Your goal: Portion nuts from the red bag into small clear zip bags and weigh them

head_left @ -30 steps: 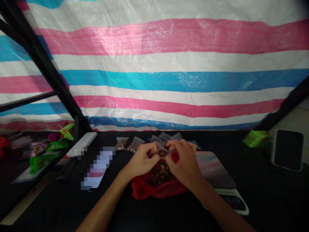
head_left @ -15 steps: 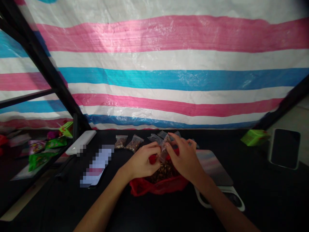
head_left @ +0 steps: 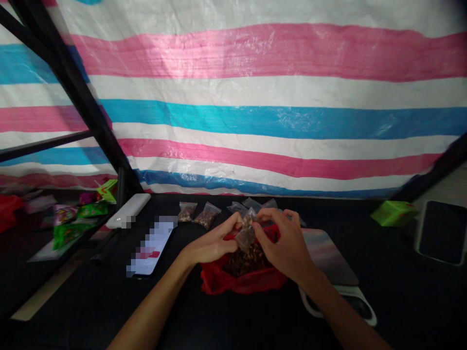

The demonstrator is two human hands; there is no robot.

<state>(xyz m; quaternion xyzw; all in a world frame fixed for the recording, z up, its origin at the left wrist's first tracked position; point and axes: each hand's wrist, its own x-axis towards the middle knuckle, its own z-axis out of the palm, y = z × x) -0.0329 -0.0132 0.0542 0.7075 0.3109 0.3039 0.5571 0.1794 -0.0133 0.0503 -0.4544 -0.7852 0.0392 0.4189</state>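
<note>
near the middle of the black worktop (head_left: pixel 233 321), the left hand (head_left: pixel 213 240) and the right hand (head_left: pixel 286 243) are both closing and pinching a small clear zip bag (head_left: pixel 246 231) above the red plastic bag (head_left: pixel 215 282).

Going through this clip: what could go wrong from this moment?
The small clear plastic bag is held up only by the fingertips of the left hand and right hand, so it might slip and drop into the red plastic bag. Its dark contents could also spill. The two filled bags nearby could get knocked.
</note>
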